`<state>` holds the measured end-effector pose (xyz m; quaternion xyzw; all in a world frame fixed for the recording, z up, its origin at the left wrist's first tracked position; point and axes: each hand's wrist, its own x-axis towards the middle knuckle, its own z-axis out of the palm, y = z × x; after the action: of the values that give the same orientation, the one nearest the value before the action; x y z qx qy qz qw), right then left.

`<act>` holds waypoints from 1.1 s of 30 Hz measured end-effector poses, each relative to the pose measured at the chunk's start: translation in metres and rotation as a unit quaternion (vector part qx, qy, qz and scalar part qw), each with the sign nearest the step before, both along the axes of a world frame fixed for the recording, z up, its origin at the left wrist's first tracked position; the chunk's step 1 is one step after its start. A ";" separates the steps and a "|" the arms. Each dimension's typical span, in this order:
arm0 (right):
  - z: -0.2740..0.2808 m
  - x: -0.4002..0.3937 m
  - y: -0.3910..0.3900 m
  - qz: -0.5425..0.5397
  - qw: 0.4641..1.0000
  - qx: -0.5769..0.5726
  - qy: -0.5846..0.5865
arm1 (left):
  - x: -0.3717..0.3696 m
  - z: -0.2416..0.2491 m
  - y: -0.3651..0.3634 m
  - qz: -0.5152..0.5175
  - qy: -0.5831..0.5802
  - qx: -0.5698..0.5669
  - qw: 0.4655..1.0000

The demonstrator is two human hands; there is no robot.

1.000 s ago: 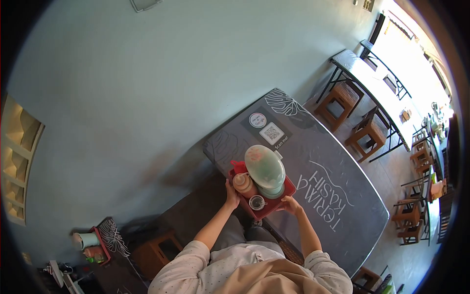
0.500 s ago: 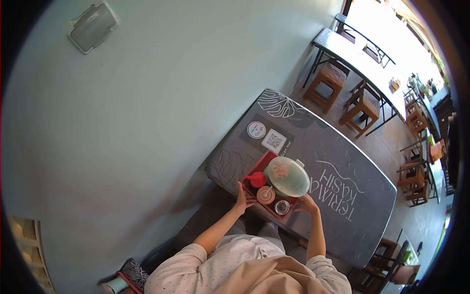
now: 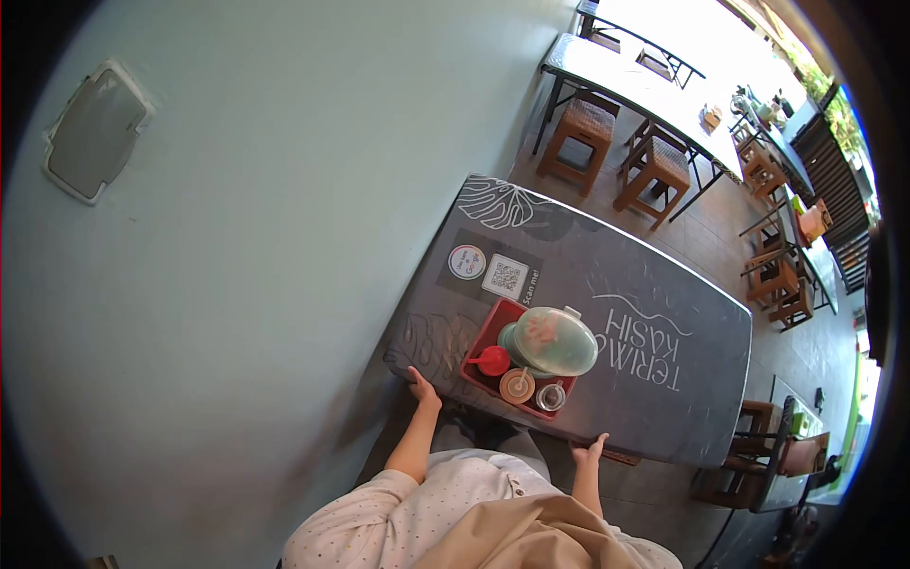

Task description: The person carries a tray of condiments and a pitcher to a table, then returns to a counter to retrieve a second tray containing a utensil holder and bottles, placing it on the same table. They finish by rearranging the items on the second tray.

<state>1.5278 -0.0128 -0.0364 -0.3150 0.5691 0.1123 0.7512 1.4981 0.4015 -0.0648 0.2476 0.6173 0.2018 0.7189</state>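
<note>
A red tray (image 3: 485, 332) stands on the dark printed table (image 3: 664, 284) near its front edge. On it are a green container with a translucent lid (image 3: 559, 343), a red cup-like item (image 3: 492, 360), a round peach-coloured jar (image 3: 517, 386) and a small glass jar (image 3: 550, 396). My left hand (image 3: 426, 389) is at the table's front edge, left of the tray, its thumb raised and holding nothing. My right hand (image 3: 590, 450) touches the front edge to the right of the tray, thumb spread, also without an object. The undersides of both hands' fingers are partly hidden.
A pale wall (image 3: 284, 237) runs along the left side, with a grey wall fixture (image 3: 98, 133). Beyond the table stand brown stools (image 3: 580, 142) and a long white-topped table (image 3: 626, 81). More tables and stools are at the right.
Both hands have let go of the red tray and moved apart to the table's front edge, left and right. The camera view has shifted, while the tray stays on the table.
</note>
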 end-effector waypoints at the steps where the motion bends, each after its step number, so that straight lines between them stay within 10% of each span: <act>1: -0.008 0.007 0.006 -0.026 0.999 -0.010 -0.028 | 0.001 -0.007 0.002 0.008 0.011 0.018 1.000; 33: 0.000 -0.004 0.027 -0.035 0.992 -0.046 -0.109 | 0.012 0.023 0.018 -0.057 0.079 0.002 0.995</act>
<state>1.5236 0.0144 -0.0361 -0.3397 0.4989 0.0249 0.7969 1.5102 0.4196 -0.0417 0.2988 0.6571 0.1415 0.6775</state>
